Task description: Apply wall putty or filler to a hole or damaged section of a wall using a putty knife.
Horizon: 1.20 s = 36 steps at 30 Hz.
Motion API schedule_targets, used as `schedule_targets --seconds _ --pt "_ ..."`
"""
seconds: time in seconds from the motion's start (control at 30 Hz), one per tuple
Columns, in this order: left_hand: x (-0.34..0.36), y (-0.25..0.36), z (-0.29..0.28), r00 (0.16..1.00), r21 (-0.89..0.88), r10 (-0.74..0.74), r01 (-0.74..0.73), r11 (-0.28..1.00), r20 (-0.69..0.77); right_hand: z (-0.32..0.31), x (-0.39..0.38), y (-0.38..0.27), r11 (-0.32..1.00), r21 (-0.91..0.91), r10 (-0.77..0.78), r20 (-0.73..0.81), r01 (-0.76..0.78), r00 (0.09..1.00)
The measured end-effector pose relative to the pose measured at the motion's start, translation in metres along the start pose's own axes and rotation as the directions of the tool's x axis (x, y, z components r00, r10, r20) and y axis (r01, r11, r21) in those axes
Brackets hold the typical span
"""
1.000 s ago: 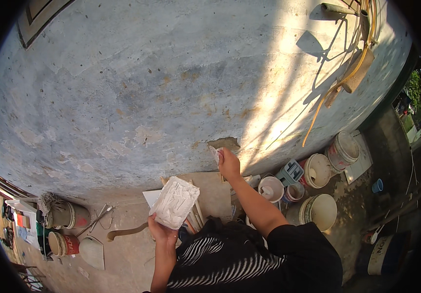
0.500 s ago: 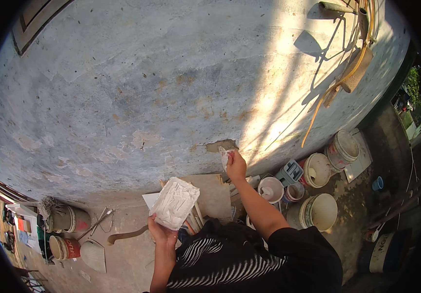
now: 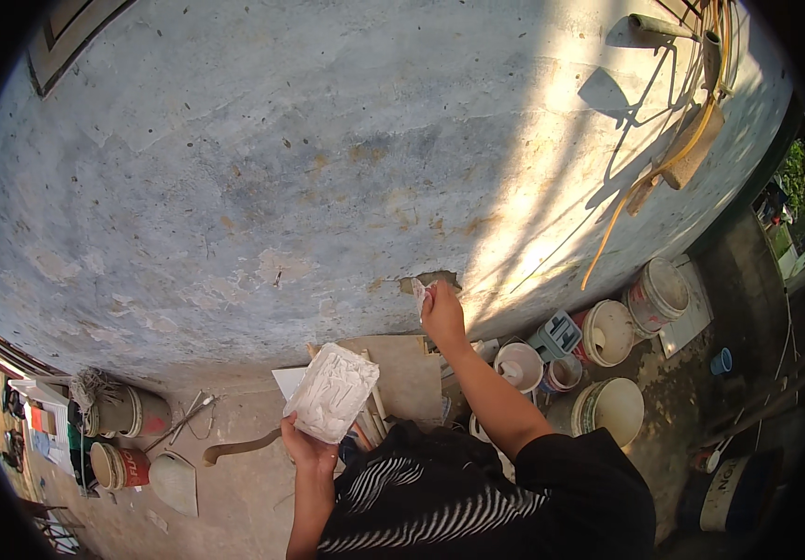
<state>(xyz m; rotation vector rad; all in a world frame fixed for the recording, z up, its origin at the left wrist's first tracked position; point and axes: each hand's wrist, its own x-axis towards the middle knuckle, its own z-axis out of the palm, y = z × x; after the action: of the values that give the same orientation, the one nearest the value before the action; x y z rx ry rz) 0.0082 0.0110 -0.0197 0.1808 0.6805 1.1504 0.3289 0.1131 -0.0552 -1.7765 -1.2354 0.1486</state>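
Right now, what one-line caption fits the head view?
Right hand presses a putty knife at a wall hole; left hand holds a plaster-covered board.

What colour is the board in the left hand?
White, smeared with plaster: the board, head view.

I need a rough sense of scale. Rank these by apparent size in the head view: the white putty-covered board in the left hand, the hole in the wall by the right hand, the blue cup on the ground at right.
1. White board, clearly largest, though nearest the camera.
2. Hole in the wall.
3. Blue cup, only slightly smaller than the hole; that order is unsure.
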Motion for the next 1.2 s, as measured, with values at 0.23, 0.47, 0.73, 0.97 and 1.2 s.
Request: schedule_targets --seconds 0.23,0.47,0.73,0.97,1.2 --pt "0.009 0.0 -0.013 0.996 0.062 0.033 -0.027 0.998 -0.085 0.01 -0.003 0.0 0.986 -0.096 -0.135 0.031 0.137 0.99" --pt "0.006 0.005 -0.005 0.998 0.005 0.031 -0.031 1.0 -0.056 0.02 -0.015 0.021 0.966 -0.23 -0.08 0.18 0.121 0.98" --pt "0.009 0.006 -0.004 0.996 -0.026 0.013 -0.016 1.0 -0.087 0.04 -0.008 -0.001 0.975 -0.193 -0.084 0.134 0.109 0.987" --pt "0.015 0.007 -0.019 0.994 0.024 0.036 -0.034 0.999 -0.099 0.033 -0.013 0.003 0.977 -0.194 -0.063 0.121 0.086 0.991" --pt "0.015 0.007 -0.016 0.994 0.043 0.028 -0.024 0.999 -0.103 0.027 -0.003 0.018 0.962 -0.251 -0.051 0.215 0.105 0.975"
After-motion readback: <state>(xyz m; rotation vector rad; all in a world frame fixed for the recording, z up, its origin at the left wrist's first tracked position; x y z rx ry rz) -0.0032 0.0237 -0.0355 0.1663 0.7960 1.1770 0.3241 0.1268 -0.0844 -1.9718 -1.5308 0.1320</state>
